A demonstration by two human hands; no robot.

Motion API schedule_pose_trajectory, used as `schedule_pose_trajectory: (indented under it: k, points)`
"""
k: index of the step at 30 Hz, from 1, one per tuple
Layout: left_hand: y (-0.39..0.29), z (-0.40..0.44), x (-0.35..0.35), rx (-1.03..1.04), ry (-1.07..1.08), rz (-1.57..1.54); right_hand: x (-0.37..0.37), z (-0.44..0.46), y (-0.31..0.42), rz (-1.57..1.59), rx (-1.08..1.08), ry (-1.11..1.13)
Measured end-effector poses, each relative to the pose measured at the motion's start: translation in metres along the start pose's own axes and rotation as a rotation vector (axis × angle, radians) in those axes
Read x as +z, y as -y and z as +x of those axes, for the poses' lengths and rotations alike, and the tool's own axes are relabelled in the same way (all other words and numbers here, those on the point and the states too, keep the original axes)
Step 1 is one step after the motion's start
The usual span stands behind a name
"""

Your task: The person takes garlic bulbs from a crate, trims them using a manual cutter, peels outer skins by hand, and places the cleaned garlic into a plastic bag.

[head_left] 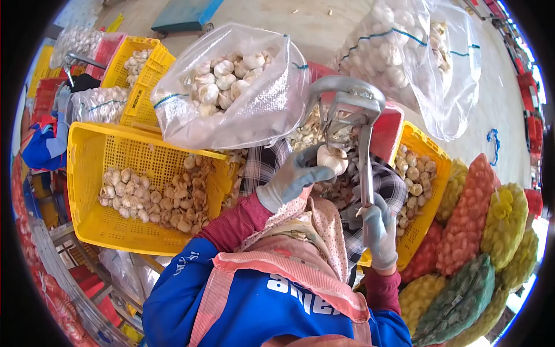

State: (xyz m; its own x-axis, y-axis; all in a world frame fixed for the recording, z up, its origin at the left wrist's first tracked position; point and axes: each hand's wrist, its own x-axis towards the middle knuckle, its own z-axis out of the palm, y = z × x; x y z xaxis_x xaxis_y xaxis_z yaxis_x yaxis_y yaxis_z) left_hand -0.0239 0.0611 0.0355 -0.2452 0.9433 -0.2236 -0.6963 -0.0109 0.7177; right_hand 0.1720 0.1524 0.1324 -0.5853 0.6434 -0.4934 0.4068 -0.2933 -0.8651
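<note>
My left hand (293,178), in a grey-blue glove, is closed on a whole garlic bulb (332,160), which shows at its fingertips just below the metal cutting tool's head. Gloved as well, my right hand (380,236) is closed around the lower end of the long lever (365,156) of this metal cutting tool (345,95); its fingers are partly hidden. Dry garlic skins and trimmings (309,134) lie under and behind the tool, in a red container (391,130). An open clear bag (191,136) of cleaned bulbs stands beyond my left hand.
Left of me is a yellow crate (87,225) with garlic; another yellow crate (442,173) stands at right. A second bag of garlic (390,63) is at the back right. Filled mesh sacks (467,214) crowd the right side. A co-worker's sleeve (49,144) shows far left.
</note>
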Motion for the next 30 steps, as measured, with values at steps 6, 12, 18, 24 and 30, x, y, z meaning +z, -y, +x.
schedule_pose_trajectory:
  k: [6, 12, 18, 24, 30]
  points:
    - [0.007, 0.003, -0.002, -0.018, -0.037, -0.117, 0.004, 0.020, -0.040, 0.015, -0.239, -0.007]
    - [0.018, 0.014, -0.006, 0.052, -0.036, -0.140, 0.008, 0.106, -0.126, -0.398, -0.790, -0.310]
    - [0.002, -0.017, -0.018, 0.013, -0.008, 0.063, 0.010, 0.066, -0.099, -0.531, -0.880, -0.507]
    - [0.040, -0.033, 0.002, 0.004, 0.092, 0.385, 0.046, 0.014, -0.080, 0.118, -0.444, -0.031]
    - [0.037, -0.044, 0.021, -0.031, -0.200, 0.512, 0.036, 0.035, -0.127, 0.376, -0.307, -0.029]
